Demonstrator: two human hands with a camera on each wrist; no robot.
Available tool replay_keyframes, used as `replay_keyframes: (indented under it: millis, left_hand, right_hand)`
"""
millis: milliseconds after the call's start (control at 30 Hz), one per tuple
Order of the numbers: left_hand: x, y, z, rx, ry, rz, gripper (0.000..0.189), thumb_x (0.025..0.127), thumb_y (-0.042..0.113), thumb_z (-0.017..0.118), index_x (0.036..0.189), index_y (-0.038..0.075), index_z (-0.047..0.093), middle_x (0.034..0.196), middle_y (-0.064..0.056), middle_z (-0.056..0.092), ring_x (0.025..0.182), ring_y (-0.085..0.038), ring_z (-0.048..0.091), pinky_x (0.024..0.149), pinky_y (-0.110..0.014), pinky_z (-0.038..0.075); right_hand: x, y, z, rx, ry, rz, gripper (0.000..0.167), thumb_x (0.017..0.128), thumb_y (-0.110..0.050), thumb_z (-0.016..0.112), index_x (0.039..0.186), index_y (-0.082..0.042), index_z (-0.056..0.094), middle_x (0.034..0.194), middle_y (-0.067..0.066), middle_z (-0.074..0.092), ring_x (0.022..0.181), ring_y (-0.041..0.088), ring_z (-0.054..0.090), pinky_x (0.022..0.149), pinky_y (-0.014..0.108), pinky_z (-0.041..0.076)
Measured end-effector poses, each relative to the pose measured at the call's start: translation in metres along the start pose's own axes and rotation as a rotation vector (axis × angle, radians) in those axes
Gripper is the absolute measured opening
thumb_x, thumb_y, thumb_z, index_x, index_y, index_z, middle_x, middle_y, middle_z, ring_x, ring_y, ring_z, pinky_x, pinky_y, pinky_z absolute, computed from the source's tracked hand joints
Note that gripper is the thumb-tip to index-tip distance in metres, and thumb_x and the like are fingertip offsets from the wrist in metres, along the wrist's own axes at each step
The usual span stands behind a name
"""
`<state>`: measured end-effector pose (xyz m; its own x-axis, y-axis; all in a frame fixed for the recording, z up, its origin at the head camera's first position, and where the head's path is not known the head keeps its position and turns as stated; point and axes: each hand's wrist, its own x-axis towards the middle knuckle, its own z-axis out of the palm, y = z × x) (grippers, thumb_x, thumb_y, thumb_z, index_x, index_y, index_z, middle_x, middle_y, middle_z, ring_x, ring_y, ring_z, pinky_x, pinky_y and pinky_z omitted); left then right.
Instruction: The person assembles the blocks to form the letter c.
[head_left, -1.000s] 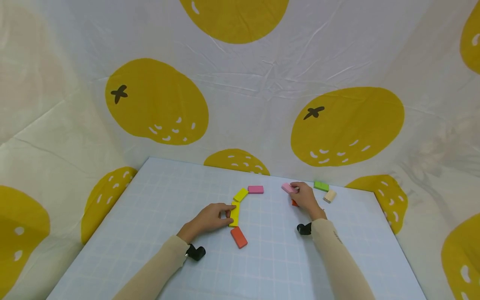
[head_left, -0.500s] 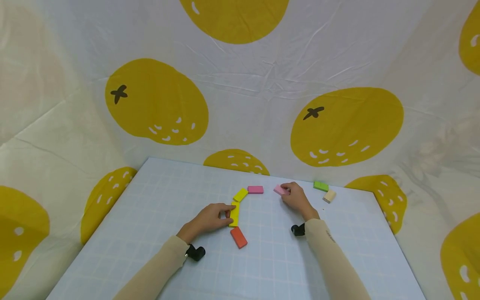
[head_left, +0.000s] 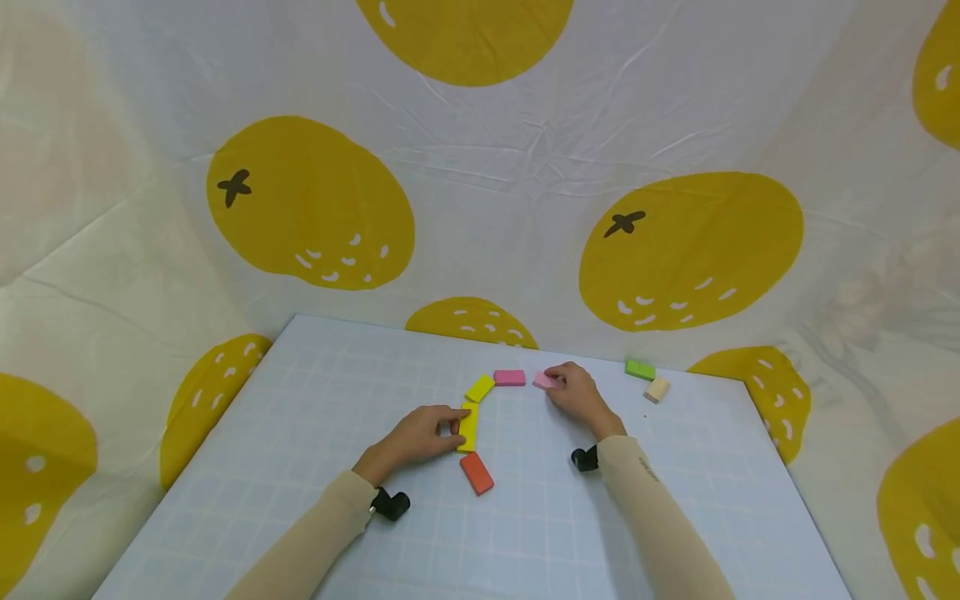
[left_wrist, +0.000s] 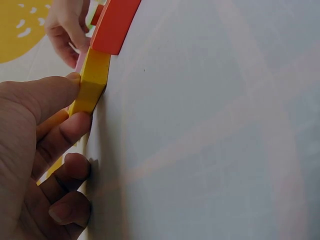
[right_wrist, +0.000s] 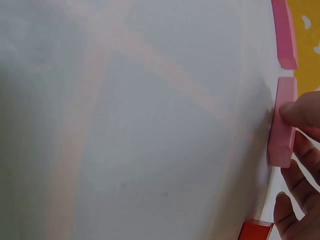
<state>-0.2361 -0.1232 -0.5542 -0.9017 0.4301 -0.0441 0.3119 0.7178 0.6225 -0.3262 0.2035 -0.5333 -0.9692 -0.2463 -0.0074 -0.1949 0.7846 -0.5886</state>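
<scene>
My left hand (head_left: pixel 420 435) pinches the long yellow piece (head_left: pixel 467 427) between thumb and fingers; I cannot tell whether it is one block or two end to end. In the left wrist view the thumb lies on a yellow block (left_wrist: pixel 93 82) that meets a red block (left_wrist: pixel 116 26). My right hand (head_left: pixel 581 396) pinches a light pink block (right_wrist: pixel 283 125), thumb on its face. A small gap parts it from the darker pink block (head_left: pixel 510 378). Between that pink block and the long yellow piece, another yellow block (head_left: pixel 481 388) lies aslant.
A green piece (head_left: pixel 640 369) and a beige block (head_left: pixel 657 390) lie near the back right edge of the table (head_left: pixel 540 533). Another red block (right_wrist: pixel 255 231) shows near the right hand in the right wrist view. A fruit-printed sheet (head_left: pixel 487 208) hangs behind the table.
My right hand has moved left with the light pink block, up close to the darker pink one. The left hand has stayed on the yellow piece.
</scene>
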Motion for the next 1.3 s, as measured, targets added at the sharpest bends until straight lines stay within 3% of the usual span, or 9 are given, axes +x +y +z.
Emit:
replay_keyframes:
  millis: [633, 833, 1033, 1300]
  left_hand:
    - [-0.003, 0.001, 0.0, -0.009, 0.002, -0.002, 0.051, 0.094, 0.035, 0.076, 0.141, 0.02, 0.065, 0.083, 0.012, 0.054, 0.076, -0.008, 0.05, 0.066, -0.024, 0.041]
    - [-0.002, 0.0, 0.0, -0.005, 0.015, 0.026, 0.05, 0.094, 0.034, 0.076, 0.14, 0.018, 0.065, 0.083, 0.013, 0.054, 0.074, -0.007, 0.049, 0.064, -0.022, 0.04]
    - [-0.003, 0.003, 0.002, -0.011, 0.004, -0.001, 0.051, 0.094, 0.035, 0.075, 0.141, 0.02, 0.065, 0.083, 0.013, 0.054, 0.074, -0.008, 0.05, 0.065, -0.023, 0.04]
    - [-0.004, 0.004, -0.002, -0.009, 0.003, 0.009, 0.051, 0.094, 0.034, 0.076, 0.141, 0.017, 0.065, 0.082, 0.011, 0.054, 0.074, -0.009, 0.049, 0.064, -0.024, 0.04]
  right_hand:
    - [0.007, -0.003, 0.008, 0.051, -0.017, -0.031, 0.032, 0.095, -0.011, 0.068, 0.127, -0.006, 0.072, 0.135, 0.015, 0.064, 0.128, 0.035, 0.055, 0.11, 0.052, 0.045]
    - [0.009, -0.002, 0.008, 0.048, 0.001, -0.049, 0.032, 0.093, -0.008, 0.069, 0.125, -0.005, 0.073, 0.134, 0.016, 0.064, 0.127, 0.036, 0.055, 0.11, 0.052, 0.046]
    - [0.007, -0.002, 0.009, 0.062, 0.005, -0.052, 0.033, 0.093, -0.006, 0.068, 0.125, -0.004, 0.073, 0.133, 0.016, 0.064, 0.126, 0.036, 0.056, 0.109, 0.052, 0.046]
    - [0.009, -0.005, 0.009, 0.074, 0.0, -0.041, 0.033, 0.094, -0.007, 0.068, 0.127, -0.005, 0.072, 0.135, 0.016, 0.063, 0.126, 0.035, 0.055, 0.109, 0.051, 0.047]
